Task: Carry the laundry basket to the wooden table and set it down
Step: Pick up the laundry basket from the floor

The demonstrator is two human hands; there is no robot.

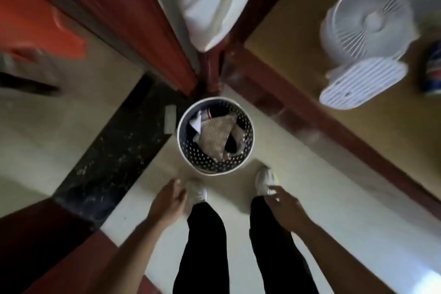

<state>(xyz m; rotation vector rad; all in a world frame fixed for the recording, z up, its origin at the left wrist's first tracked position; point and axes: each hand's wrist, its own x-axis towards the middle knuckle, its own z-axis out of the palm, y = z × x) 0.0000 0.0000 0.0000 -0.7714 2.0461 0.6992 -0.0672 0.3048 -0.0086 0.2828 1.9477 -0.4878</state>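
A round laundry basket [202, 162] with a white rim and dark perforated wall stands on the pale floor, straight below me. Inside it lie a beige knitted cloth, a white piece and dark clothes. My left hand [168, 200] hangs open near the basket's lower left, a short gap away from the rim. My right hand [285, 205] is open too, lower right of the basket, over my right shoe. Neither hand touches the basket. A wooden table [372, 141] with a yellow-brown top and red-brown edge runs along the right.
A white desk fan [362, 43] and a blue can [433, 67] stand on the table. Red-brown door frames [152, 31] and a white cloth [212, 0] rise ahead. A black threshold strip [112, 150] crosses the floor at left. My legs and white shoes are below.
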